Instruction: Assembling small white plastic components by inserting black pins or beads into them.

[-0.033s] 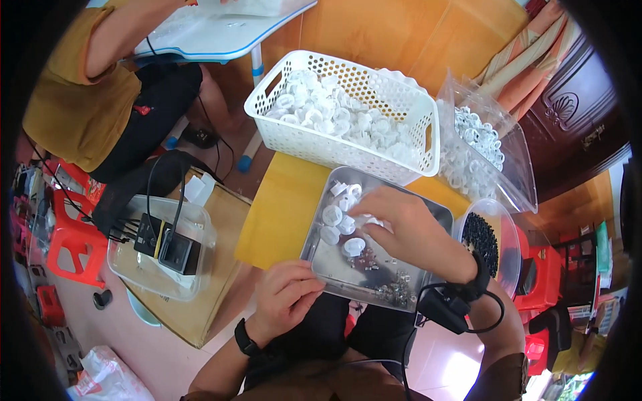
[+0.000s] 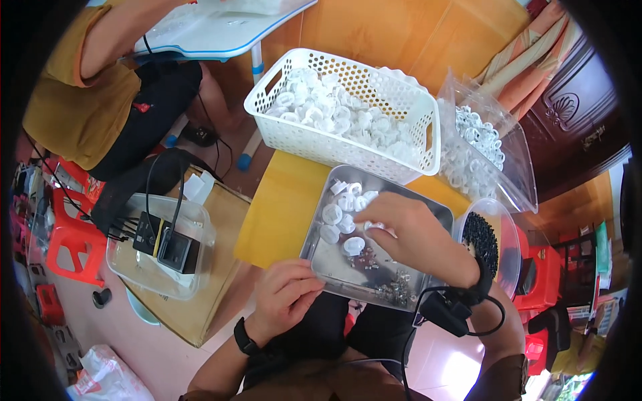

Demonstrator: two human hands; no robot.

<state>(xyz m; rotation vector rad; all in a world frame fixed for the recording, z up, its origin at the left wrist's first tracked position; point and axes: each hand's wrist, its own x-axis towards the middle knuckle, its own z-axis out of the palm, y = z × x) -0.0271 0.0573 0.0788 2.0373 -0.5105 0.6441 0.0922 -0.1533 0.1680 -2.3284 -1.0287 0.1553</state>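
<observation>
A shallow metal tray [image 2: 332, 269] lies tilted over my lap. Its near left corner is gripped by my left hand [image 2: 289, 294], fingers curled at the rim. Over the tray's middle, my right hand [image 2: 408, 230] has thumb and forefinger closed around a white plastic piece [image 2: 382, 228], partly hidden by the fingers. Several round white plastic caps [image 2: 331, 214] lie loose left of that hand. Below it, small shiny metal parts [image 2: 398, 289] are heaped toward the tray's near right corner, with tiny dark reddish bits [image 2: 364, 259] scattered beside them.
A white perforated basket [image 2: 334, 137] full of white plastic parts stands beyond the tray. To its right is a clear bag [image 2: 515, 174] of white rings, nearer a tub [image 2: 515, 257] with black pieces. A person [image 2: 80, 120] sits at far left. A plastic box [image 2: 127, 271] holds black adapters.
My right hand has shifted slightly right within the tray, uncovering more of the white caps by its fingertips. My left hand stays at the tray's corner.
</observation>
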